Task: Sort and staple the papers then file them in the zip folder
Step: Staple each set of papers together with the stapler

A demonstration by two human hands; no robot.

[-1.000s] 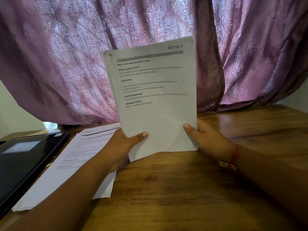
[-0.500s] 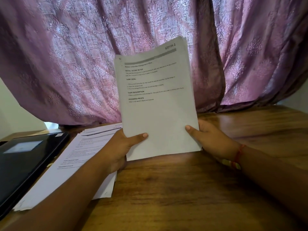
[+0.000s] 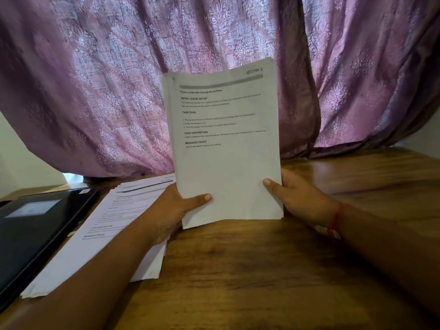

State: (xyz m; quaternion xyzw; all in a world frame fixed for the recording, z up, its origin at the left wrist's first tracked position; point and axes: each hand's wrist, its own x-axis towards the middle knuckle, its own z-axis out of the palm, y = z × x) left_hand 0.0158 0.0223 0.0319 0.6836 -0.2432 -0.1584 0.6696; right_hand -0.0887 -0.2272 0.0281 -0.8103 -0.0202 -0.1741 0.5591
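Observation:
A bundle of printed papers [image 3: 226, 148], headed "SECTION 1", stands upright with its bottom edge on the wooden table [image 3: 250, 270]. My left hand [image 3: 176, 210] grips its lower left corner, thumb across the front. On the lower right edge my right hand [image 3: 300, 194] holds it the same way. A second stack of printed sheets [image 3: 100, 234] lies flat on the table to the left, partly under my left forearm. Left of that stack lies the black zip folder [image 3: 35, 232] with a pale label. No stapler is in view.
A purple patterned curtain [image 3: 119, 79] hangs right behind the table's far edge. Bare wood spreads across the table's front and right side. A red thread band circles my right wrist [image 3: 335, 220].
The held bundle has been squared up from a leftward tilt and its bottom edge tapped down on the table. Both hands keep their grip.

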